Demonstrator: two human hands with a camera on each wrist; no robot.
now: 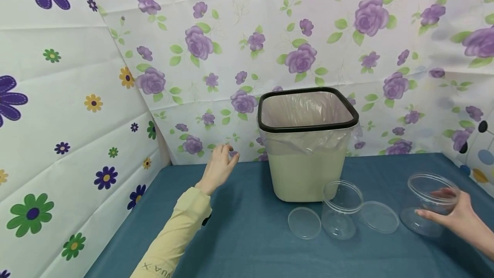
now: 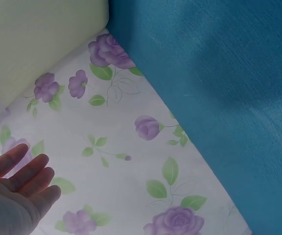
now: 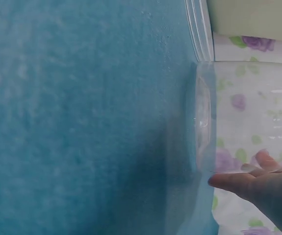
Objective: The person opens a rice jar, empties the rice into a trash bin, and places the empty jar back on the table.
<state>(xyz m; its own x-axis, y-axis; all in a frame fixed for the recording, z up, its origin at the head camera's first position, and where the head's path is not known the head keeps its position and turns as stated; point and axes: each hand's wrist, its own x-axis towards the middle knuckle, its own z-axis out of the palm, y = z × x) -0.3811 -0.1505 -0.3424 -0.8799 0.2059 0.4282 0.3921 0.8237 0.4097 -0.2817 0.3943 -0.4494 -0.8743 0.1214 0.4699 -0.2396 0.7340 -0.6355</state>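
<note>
My right hand [image 1: 460, 213] grips a large clear plastic jar [image 1: 418, 216] at the right of the table. Its thumb lies on the near side and the other fingers go round the far side, seen through the plastic. In the right wrist view, the jar [image 3: 253, 117] has its base right at the blue cloth. To its left lies a round clear lid [image 1: 380, 217], then a second clear jar [image 1: 339, 213] standing upright, then a smaller round lid [image 1: 304, 223]. My left hand [image 1: 219, 166] is raised left of the bin, fingers loosely bent, holding nothing.
A pale green waste bin [image 1: 308, 170] with a black rim and clear liner stands at the back, behind the jars. Blue cloth [image 1: 247, 243] covers the table. Flowered sheets [image 1: 231, 67] hang behind it and at both sides.
</note>
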